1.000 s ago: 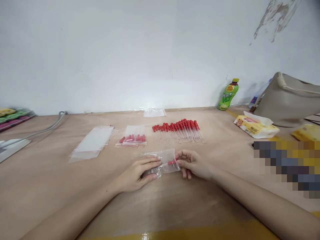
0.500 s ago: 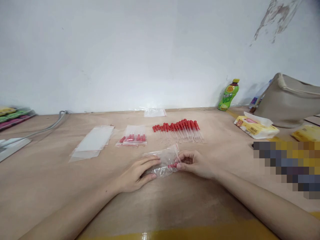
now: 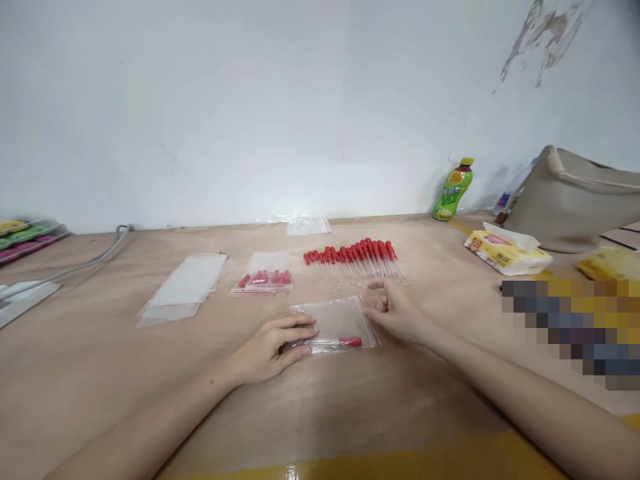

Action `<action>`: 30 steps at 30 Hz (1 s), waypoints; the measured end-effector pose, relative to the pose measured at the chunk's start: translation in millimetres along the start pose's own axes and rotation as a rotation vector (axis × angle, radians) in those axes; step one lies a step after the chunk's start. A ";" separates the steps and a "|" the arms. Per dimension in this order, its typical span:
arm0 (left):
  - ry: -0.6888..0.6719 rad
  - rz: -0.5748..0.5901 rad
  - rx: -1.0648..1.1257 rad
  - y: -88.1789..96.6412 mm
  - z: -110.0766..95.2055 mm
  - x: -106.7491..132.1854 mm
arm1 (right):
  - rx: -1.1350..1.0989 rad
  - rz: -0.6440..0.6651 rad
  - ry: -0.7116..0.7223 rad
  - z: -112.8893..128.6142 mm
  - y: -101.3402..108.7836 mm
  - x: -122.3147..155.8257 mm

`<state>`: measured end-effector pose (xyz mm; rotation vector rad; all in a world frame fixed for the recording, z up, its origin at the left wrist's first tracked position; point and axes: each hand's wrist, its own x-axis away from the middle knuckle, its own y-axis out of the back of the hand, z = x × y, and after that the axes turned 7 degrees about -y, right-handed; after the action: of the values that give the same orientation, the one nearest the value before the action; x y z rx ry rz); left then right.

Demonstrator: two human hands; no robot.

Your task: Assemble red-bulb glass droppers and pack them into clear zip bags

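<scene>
A clear zip bag (image 3: 333, 317) lies flat in front of me, its red-lined end to the right. Inside, along the near edge, is one dropper with a red bulb (image 3: 350, 341). My left hand (image 3: 280, 343) rests on the bag's left part, fingers stretched and thumb apart. My right hand (image 3: 395, 312) is just past the bag's upper right corner, fingers loosely bent, thumb and forefinger apart, with nothing seen between them. Beyond it lies a row of red-bulbed droppers (image 3: 367, 252), thin clear stems toward me. Left of them, filled bags (image 3: 273, 263) with red bulbs overlap.
Flat clear bags (image 3: 185, 287) are piled at left, and another bag (image 3: 307, 227) lies by the wall. A green bottle (image 3: 453, 190), a tissue pack (image 3: 507, 250) and a beige bag (image 3: 575, 200) stand at right. A grey cable (image 3: 95, 257) runs along the left.
My right hand has let go of the bag's right end and moved up and right. The dropper now lies straight inside the flattened bag. My left hand has hardly moved.
</scene>
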<state>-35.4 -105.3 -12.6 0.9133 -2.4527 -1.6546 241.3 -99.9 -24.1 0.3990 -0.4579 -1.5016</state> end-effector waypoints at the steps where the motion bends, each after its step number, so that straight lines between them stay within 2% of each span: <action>1: -0.005 0.002 0.003 -0.1 0.4 0.0 | 0.060 -0.083 0.056 1.0 2.9 -5.3; 3: -0.008 0.007 0.005 -0.2 0.9 -0.1 | 0.188 -0.171 0.153 7.3 7.7 -18.0; 5: 0.001 0.015 0.003 -0.1 1.1 -0.3 | 0.311 -0.190 0.220 18.8 8.5 -32.3; 8: 0.006 0.022 0.001 0.2 1.1 -0.6 | 0.441 -0.237 0.223 40.5 -1.4 -54.9; 12: 0.004 0.025 0.004 0.5 0.9 -0.8 | 0.564 -0.304 0.083 61.7 -26.3 -84.2; 14: 0.002 0.024 0.005 0.4 0.7 -0.7 | 0.580 -0.311 -0.008 66.0 -36.5 -96.6; 17: -0.003 0.025 0.000 -0.2 0.7 -0.3 | 0.563 -0.306 -0.070 66.8 -44.9 -110.0; 21: -0.001 0.032 -0.021 -0.6 0.7 0.0 | 0.530 -0.296 -0.093 67.8 -46.8 -116.6; 24: -0.003 0.035 -0.025 0.5 -0.2 -0.2 | 0.485 -0.293 -0.059 71.4 -41.1 -113.7; 28: 0.000 0.064 -0.030 3.0 -2.0 -0.2 | 0.394 -0.308 0.018 64.6 -20.1 -99.9; 30: -0.001 0.067 -0.031 3.3 -2.0 0.0 | 0.211 -0.347 0.093 52.1 -6.1 -87.6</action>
<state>-36.1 -106.1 -8.9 0.8177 -2.4233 -1.6667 207.6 -11.1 13.4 0.7405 -0.4924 -1.7659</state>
